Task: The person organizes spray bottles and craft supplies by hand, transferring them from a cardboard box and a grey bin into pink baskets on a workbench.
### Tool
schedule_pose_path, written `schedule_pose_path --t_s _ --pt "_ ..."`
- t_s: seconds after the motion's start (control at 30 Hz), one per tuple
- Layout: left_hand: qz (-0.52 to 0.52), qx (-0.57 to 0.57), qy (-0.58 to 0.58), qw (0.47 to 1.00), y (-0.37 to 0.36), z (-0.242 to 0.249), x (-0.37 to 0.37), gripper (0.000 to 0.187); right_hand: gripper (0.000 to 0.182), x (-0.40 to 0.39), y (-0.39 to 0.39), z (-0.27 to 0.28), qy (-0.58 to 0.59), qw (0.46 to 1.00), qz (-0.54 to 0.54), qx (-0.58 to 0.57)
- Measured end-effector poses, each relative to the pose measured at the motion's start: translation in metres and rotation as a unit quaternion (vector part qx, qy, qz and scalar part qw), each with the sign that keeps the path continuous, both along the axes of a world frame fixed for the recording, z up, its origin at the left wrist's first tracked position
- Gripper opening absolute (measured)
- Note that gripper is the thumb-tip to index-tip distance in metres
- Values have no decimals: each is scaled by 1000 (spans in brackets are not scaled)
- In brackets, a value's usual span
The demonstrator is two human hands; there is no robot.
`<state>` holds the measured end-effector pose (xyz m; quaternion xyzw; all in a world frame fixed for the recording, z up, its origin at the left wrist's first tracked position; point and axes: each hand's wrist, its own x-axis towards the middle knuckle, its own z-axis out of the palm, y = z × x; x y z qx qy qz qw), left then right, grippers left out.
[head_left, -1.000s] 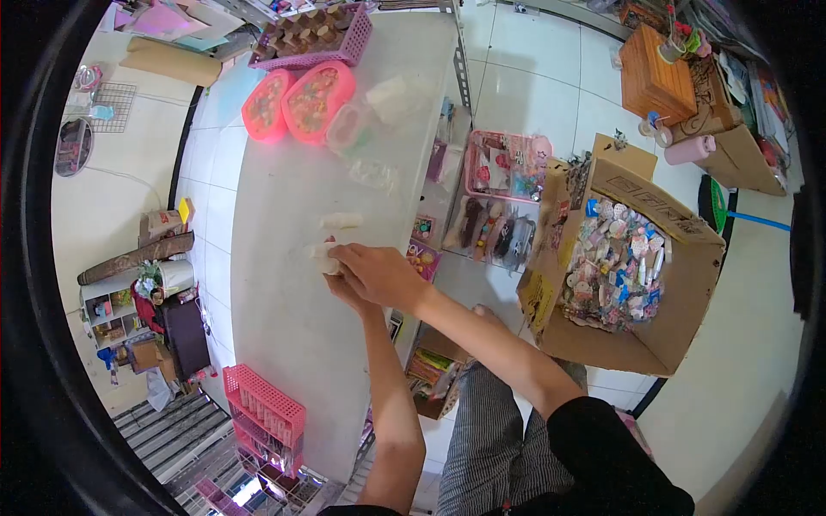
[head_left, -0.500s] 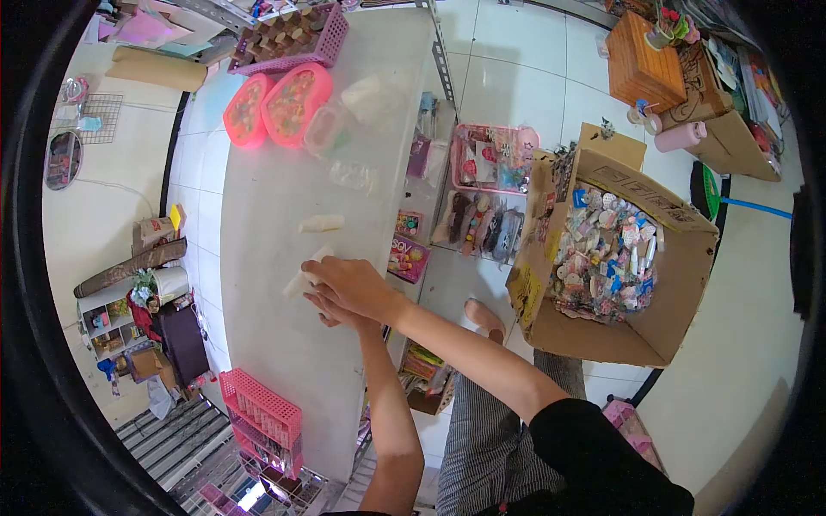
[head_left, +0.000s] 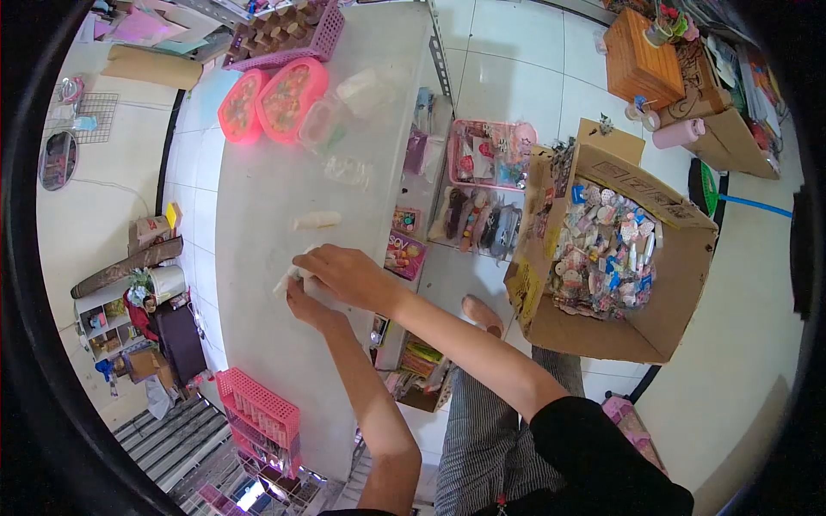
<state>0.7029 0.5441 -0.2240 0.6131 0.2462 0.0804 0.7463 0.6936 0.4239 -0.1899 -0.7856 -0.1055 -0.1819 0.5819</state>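
Both hands meet over the pale table [head_left: 258, 335], closed on a small white roll [head_left: 282, 284] whose material I cannot make out. My right hand [head_left: 348, 275] covers the roll's far end from above, fingers bent around it. Below it, my left hand [head_left: 308, 303] pinches the near end with thumb and fingers. Most of the roll is hidden by the fingers. A similar cream-white roll [head_left: 317, 220] lies just beyond the hands. Farther up the table are crumpled clear plastic [head_left: 348, 172] and a clear container [head_left: 320, 125].
Two pink heart-shaped boxes [head_left: 292, 99] and a purple basket [head_left: 327, 34] of brown rolls stand at the far end. Pink baskets [head_left: 258, 404] sit at the near left. A cardboard box [head_left: 619, 340] full of small packets is on my right, beside a pink tray [head_left: 490, 183].
Both hands have shifted slightly, the left moving nearer the roll's lower end. More of the white roll is now covered by the fingers. The view has moved a little.
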Motion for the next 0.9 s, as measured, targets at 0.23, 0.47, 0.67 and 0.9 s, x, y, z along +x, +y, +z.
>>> schedule_pose_path --t_s 0.23,0.47,0.67,0.9 --pt "4 370 47 928 -8 21 44 34 41 2 -3 -7 9 998 -35 -57" --pt "-12 644 -24 765 -15 21 42 39 45 -2 -11 -5 32 998 -22 -38" --pt "-20 578 -22 816 -8 21 48 36 42 -58 -56 4 41 991 -126 7" --pt "-153 420 -104 888 33 -4 67 15 29 -183 -175 8 156 926 -344 11"
